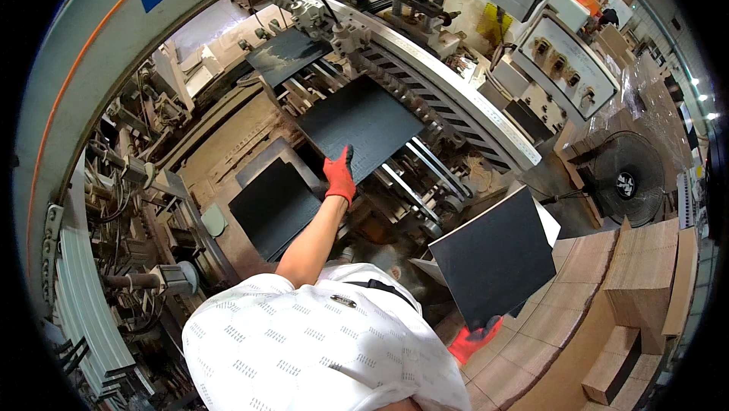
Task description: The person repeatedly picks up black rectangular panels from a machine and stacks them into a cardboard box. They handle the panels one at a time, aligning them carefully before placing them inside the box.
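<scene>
My left hand [340,174], in a red glove with dark fingertips, is closed on the near edge of a dark square panel [363,126] lying across the machine's rails. Its thumb rests on the panel's top face. Lower right, my red-gloved right hand [474,339] grips the bottom edge of a second black panel [493,255], which is held tilted. The fingers under both panels are hidden. Another black panel [275,210] lies left of my left forearm. Farther along the rails is a dark panel [288,55] with a patchy surface.
A striped machine beam [448,92] runs along the right of the rails [414,183]. A switch box [566,65] and a black fan [626,179] stand at the right. Brown cardboard stacks [558,327] fill the lower right. Machine parts [163,278] crowd the left.
</scene>
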Motion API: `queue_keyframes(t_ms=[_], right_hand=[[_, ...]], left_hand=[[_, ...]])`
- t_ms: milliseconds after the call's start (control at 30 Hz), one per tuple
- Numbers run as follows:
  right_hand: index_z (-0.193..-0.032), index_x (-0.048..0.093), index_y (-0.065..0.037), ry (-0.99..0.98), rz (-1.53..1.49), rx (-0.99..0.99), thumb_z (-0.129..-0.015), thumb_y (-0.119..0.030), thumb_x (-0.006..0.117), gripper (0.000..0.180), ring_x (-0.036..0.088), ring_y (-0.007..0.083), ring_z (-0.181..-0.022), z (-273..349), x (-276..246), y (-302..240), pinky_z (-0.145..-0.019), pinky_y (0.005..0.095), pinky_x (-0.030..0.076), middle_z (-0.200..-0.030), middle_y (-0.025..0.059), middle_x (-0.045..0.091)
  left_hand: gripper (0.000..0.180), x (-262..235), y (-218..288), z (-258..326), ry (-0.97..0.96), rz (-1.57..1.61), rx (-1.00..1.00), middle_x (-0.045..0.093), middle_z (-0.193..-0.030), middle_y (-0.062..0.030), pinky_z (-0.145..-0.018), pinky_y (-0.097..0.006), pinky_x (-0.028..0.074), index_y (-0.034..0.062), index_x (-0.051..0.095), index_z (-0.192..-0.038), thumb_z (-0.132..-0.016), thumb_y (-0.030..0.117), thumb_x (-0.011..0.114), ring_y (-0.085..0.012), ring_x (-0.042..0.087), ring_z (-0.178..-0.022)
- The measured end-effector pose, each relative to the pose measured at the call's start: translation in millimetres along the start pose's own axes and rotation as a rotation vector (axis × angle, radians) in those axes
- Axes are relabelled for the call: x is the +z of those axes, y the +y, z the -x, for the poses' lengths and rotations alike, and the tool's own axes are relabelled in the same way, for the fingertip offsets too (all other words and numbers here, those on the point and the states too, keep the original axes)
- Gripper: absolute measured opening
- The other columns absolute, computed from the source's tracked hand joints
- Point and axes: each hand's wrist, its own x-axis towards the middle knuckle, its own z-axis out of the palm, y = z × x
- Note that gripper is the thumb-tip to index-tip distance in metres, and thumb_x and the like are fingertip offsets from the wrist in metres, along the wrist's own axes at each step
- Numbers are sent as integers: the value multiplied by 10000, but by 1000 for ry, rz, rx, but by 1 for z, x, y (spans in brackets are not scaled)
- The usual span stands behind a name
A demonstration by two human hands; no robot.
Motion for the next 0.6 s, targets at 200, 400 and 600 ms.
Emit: queue_keyframes(t_ms=[200,400,600], right_hand=[[-1436,408,49,170,97,-45,-1064,-263,427,486,434,321,-1354,15,-68,31,-1122,435,368,-1494,218,405],[-1457,427,-38,132,320,-115,-1013,-304,467,519,412,293,-1372,-31,-71,-23,-1122,429,356,-1509,150,412],[-1414,478,-35,291,-216,343,-1001,-221,509,454,424,227,-1363,-92,-87,-46,-1125,381,349,-1474,100,459]], left_hand=[[395,18,-15,-18,-11,-35,-33,639,-1087,-50,-883,-323,467,-14,618,-1139,-808,101,802,-170,575,-940],[401,32,-33,-37,1,-38,107,657,-1179,-83,-928,-339,466,-55,614,-1184,-851,116,757,-195,600,-993],[363,41,-13,-19,25,-147,122,684,-1118,-69,-899,-322,490,-74,650,-1150,-861,120,752,-178,626,-957]])
